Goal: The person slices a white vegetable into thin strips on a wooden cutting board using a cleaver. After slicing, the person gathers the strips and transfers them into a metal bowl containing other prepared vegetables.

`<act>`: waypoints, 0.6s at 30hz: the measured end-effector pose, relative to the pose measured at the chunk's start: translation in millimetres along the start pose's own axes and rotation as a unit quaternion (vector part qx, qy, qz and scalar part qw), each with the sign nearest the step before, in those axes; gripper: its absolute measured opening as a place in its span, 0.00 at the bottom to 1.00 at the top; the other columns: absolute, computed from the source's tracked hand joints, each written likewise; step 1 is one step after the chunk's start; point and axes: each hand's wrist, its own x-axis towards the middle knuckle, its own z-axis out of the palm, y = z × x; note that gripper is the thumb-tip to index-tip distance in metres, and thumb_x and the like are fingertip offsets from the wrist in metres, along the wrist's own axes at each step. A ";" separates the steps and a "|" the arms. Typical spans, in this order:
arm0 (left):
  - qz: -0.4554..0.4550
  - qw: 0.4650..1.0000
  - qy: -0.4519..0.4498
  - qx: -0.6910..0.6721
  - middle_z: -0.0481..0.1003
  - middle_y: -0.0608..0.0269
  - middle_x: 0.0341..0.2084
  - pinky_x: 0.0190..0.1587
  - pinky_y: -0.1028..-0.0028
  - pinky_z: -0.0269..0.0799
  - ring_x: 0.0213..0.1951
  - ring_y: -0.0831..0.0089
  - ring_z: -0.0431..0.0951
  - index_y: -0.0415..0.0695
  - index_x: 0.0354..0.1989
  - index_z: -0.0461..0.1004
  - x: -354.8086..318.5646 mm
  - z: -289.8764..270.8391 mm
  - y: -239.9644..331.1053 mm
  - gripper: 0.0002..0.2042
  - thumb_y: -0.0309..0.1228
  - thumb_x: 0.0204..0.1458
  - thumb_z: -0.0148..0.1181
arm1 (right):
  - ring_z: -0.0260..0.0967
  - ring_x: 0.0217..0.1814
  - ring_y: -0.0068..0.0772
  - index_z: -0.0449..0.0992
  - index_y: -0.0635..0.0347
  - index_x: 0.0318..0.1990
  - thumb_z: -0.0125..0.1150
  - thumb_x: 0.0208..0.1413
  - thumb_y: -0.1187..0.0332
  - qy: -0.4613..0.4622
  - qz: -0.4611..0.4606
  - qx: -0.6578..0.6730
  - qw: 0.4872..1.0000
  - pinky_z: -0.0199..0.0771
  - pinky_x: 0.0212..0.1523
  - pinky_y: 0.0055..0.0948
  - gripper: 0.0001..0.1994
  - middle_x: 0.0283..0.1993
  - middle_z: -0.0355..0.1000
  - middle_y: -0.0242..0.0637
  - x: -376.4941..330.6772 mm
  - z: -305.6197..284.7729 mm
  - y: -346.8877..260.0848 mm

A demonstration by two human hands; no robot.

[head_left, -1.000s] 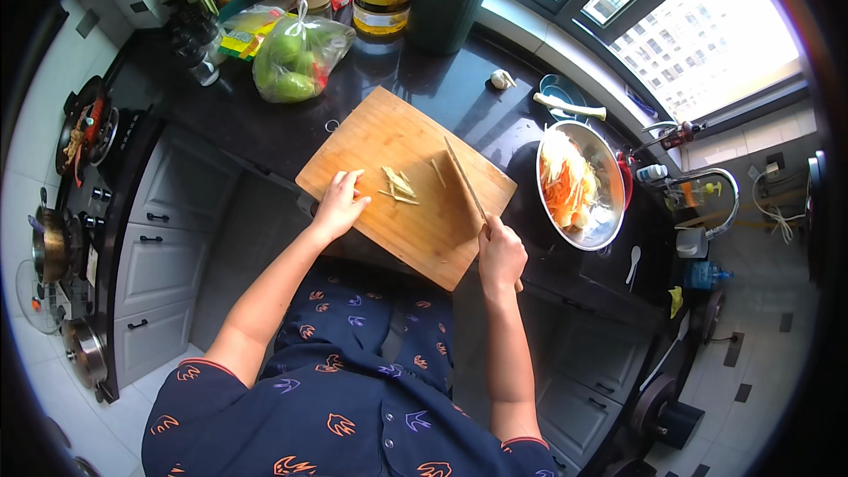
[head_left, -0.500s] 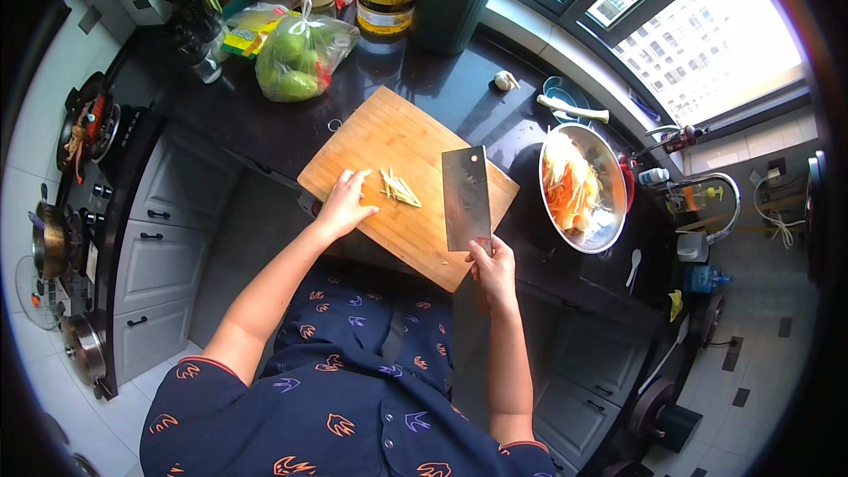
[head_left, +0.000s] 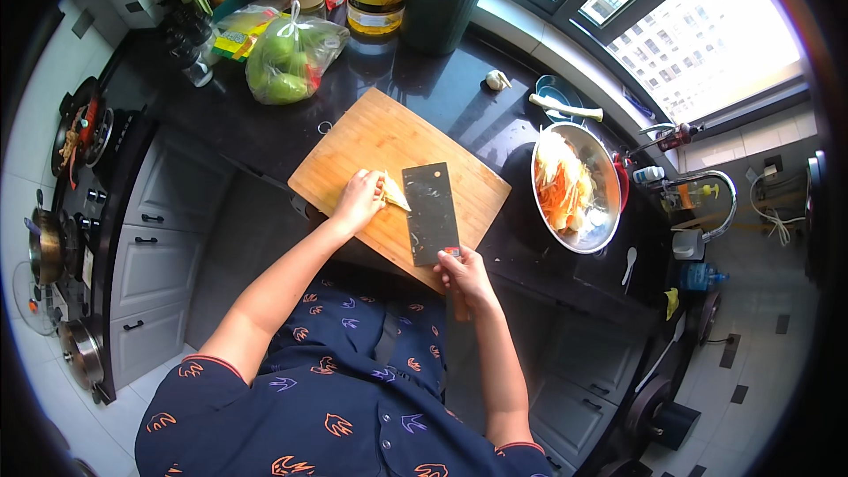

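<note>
A wooden cutting board (head_left: 367, 132) lies at a slant on the dark counter in front of me. The fingers of my left hand (head_left: 358, 200) are curled against one side of a small pile of pale yellow strips (head_left: 396, 193), holding it on the board. In my right hand (head_left: 467, 276) is the handle of a cleaver (head_left: 430, 208). Its broad dark blade lies turned flat-side up over the board, with an edge close to the right side of the strips. The underside of the strips and some left fingertips are hidden.
To the right stands a metal bowl (head_left: 608, 228) of shredded orange and white vegetables. Behind the board are a garlic bulb (head_left: 498, 80), a peeler-like pale stick (head_left: 565, 108) on a small dish, and a plastic bag of green produce (head_left: 291, 57). A white spoon (head_left: 629, 266) lies right.
My left hand has moved right and closed its fingers onto the strips. The cleaver has come left and lower, next to the strips, and its blade has tilted to face up.
</note>
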 end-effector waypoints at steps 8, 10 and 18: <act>0.012 0.998 0.010 -0.052 0.75 0.55 0.43 0.46 0.69 0.83 0.42 0.67 0.81 0.38 0.52 0.74 -0.4 13.1 8.6 0.22 0.16 0.46 0.69 | 0.67 0.21 0.16 0.75 0.61 0.41 0.63 0.66 0.66 -0.039 0.020 0.009 0.999 0.70 0.22 0.19 0.07 0.29 0.78 0.32 5.0 27.3 1.9; 0.029 0.998 0.008 -0.056 0.75 0.54 0.43 0.47 0.69 0.83 0.42 0.67 0.81 0.38 0.52 0.74 -0.5 20.7 16.9 0.22 0.16 0.46 0.69 | 0.66 0.22 0.15 0.75 0.60 0.42 0.63 0.66 0.66 -0.051 0.026 0.037 0.998 0.69 0.22 0.19 0.07 0.29 0.78 0.31 4.2 25.6 1.9; 0.099 0.994 -0.050 -0.022 0.77 0.50 0.56 0.56 0.63 0.77 0.56 0.59 0.79 0.42 0.66 0.68 -1.0 -8.5 107.3 0.26 0.24 0.57 0.64 | 0.64 0.21 0.13 0.72 0.53 0.40 0.64 0.65 0.65 -0.034 0.032 0.180 0.983 0.68 0.21 0.18 0.07 0.30 0.75 0.27 -29.2 -17.7 -19.2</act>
